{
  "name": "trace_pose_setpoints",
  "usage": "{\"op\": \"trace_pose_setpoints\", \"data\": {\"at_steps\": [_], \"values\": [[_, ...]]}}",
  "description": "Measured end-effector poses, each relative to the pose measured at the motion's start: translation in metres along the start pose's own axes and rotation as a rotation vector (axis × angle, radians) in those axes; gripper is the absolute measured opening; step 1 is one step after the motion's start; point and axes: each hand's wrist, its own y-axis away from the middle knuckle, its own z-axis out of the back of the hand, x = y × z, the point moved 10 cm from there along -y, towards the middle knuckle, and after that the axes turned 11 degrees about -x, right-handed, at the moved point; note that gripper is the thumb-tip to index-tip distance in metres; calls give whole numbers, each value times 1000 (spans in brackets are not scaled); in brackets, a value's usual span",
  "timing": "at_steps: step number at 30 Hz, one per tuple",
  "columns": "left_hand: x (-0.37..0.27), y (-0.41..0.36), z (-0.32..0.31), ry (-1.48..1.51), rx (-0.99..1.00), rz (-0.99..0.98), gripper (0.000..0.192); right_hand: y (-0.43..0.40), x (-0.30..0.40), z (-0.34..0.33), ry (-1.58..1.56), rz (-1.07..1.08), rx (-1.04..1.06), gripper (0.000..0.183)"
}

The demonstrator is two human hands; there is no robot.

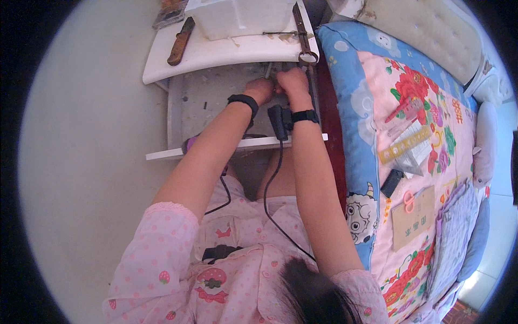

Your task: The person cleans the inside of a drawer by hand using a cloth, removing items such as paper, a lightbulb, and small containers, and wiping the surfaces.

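Both hands reach into the pulled-out drawer (218,113) of a white cabinet, near its back right corner. My left hand (260,89) is curled, with a thin pale stick-like thing (268,71) just beyond its fingers; whether it grips this is unclear. Close beside it, my right hand (293,83) is bent with its fingers turned down, and what they touch is hidden. Small dark bits and crumbs lie scattered on the drawer's bottom. Each wrist wears a black strap, and a black device (278,121) with a cable hangs at the right one.
On the cabinet top (243,48) lie a wooden-handled knife (181,42) and a rusty metal tool (301,34), beside a white box (243,18). To the right, a bed (366,121) holds pink scissors (409,201), a brown drawing book (415,220), a yellow ruler (404,145) and a black object (391,183).
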Motion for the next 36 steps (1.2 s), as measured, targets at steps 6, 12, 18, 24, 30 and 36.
{"op": "trace_pose_setpoints", "data": {"at_steps": [6,12,18,24,30,36], "values": [[-15,1,8,43,-31,-26,34,-19,-24,0,118,26,-174,29],[1,-1,6,92,-106,-37,36,-12,-18,-12,23,-24,0,36],[-2,-4,5,81,-133,-99,35,-20,-17,-5,115,72,-174,28],[10,-7,-4,40,-68,-14,27,-13,-8,-9,99,110,-135,30],[28,1,4,76,-137,-8,26,6,9,-16,60,51,-17,29],[-6,10,26,97,-163,-7,27,-23,-5,-63,290,329,100,35]]}}
